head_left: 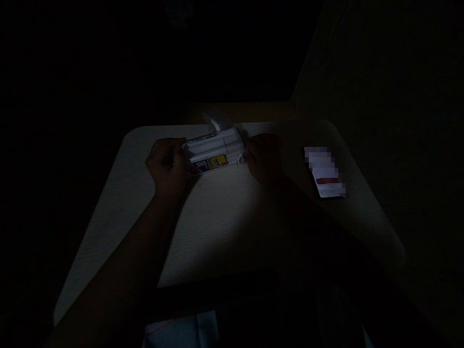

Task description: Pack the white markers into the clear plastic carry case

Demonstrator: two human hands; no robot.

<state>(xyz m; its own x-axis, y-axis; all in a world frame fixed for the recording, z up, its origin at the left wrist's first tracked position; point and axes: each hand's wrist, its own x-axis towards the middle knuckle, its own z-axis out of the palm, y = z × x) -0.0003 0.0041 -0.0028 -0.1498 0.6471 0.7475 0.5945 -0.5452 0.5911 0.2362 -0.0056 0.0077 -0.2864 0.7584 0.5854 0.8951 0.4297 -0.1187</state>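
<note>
Above the far part of the pale table is a whitish package with a yellow and dark blue label along its lower edge. A clear, film-like flap sticks up behind it. My left hand is closed round the package's left end, thumb on the near side. At the right end, where the packaging looks crumpled, my right hand has its fingers pinched. Deep shadow hides most of those fingers. What the package contains cannot be made out.
A lit phone, its screen blurred out, lies on the table to the right of my right hand. Light-coloured cloth shows at the bottom edge. The surroundings are very dark beyond the table's rounded corners.
</note>
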